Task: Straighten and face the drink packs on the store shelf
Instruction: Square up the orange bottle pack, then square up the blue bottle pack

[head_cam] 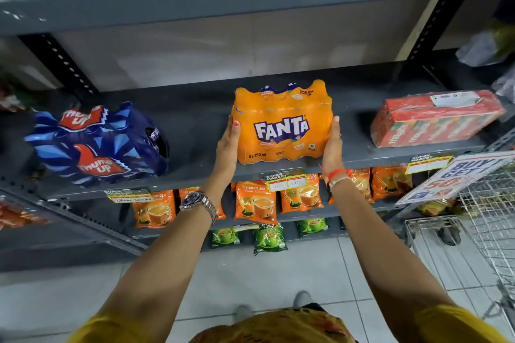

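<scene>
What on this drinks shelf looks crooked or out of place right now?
The blue Thums Up pack at the left sits twisted, leaning at an angle. The red juice pack at the right lies slanted, its labels running sideways. The Fanta pack, pressed between the left hand and right hand, faces front.

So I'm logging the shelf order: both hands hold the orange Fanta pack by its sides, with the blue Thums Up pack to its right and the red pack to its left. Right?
Not quite. The sides are swapped. The head view shows the blue Thums Up pack left of the Fanta pack and the red pack to its right. The left hand and right hand do hold the Fanta pack by its sides.
</scene>
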Motion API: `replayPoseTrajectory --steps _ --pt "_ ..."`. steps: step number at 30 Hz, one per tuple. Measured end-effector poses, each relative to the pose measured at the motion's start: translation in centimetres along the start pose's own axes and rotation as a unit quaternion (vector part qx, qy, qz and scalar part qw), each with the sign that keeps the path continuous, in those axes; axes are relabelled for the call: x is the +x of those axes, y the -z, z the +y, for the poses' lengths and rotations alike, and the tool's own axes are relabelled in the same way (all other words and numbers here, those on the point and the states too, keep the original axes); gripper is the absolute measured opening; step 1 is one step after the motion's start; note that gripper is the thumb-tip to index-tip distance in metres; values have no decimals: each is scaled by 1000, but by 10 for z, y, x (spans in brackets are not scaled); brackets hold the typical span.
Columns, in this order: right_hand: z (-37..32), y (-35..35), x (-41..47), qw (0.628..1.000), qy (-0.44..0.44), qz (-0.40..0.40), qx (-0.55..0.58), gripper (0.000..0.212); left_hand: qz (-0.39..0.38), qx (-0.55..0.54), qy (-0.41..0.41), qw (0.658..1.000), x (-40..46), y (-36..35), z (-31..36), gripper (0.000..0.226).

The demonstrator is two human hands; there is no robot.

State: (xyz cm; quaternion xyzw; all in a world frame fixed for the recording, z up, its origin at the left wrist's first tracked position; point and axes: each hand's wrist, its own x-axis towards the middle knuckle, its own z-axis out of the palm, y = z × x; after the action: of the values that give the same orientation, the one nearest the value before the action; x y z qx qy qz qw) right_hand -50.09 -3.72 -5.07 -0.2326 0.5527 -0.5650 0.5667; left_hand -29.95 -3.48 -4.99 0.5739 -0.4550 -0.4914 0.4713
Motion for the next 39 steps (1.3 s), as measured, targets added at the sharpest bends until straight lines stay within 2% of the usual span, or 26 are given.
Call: replayPoseTrajectory --steps 2,3,5,7,9,11,12,14,17,19,21,24,26,30,34,39 --pt "6 3 1 1000 27 4 -12 55 5 -3 -10 1000 1 -2 -2 57" --pt "11 4 0 996 72 39 -31 53 8 -3 -13 1000 1 -3 -4 55" --pt "25 6 -9 963 204 163 -65 43 43 -4 -21 999 -5 -6 -11 55" --pt "40 2 -25 925 303 215 -77 32 117 -23 -35 992 -16 -6 -20 53" --pt "54 -10 -41 911 357 172 -111 25 181 -57 -66 980 -32 4 -31 43" --pt "71 -25 -56 910 365 124 -150 20 249 -59 -100 962 -47 27 -46 30" --pt "81 -34 -60 927 330 104 -148 20 290 -51 -116 949 -52 42 -52 26" --pt "95 -55 -74 974 184 49 -126 27 372 -40 -124 919 -58 79 -60 28" --pt "110 -100 -86 979 134 -66 -138 24 507 -10 -124 853 -53 145 -63 40" --pt "117 -148 -92 957 159 -168 -178 26 543 -21 -148 827 -47 200 -57 47" --pt "124 -193 -98 945 139 -237 -178 42 520 -50 -147 840 -40 254 -47 57" --pt "130 -239 -100 957 94 -250 -109 52 363 -123 -76 920 -26 307 -39 59" --pt "135 -258 -95 962 83 -252 -67 53 265 -104 -41 958 -17 319 -35 58" --pt "140 -286 -96 959 79 -265 -56 53 225 -91 -41 969 -10 331 -33 51" --pt "144 -295 -95 968 72 -238 -25 54 177 -76 -36 981 -9 341 -38 50" --pt "148 -298 -97 971 74 -222 -47 66 143 -77 -38 986 -4 346 -37 51"
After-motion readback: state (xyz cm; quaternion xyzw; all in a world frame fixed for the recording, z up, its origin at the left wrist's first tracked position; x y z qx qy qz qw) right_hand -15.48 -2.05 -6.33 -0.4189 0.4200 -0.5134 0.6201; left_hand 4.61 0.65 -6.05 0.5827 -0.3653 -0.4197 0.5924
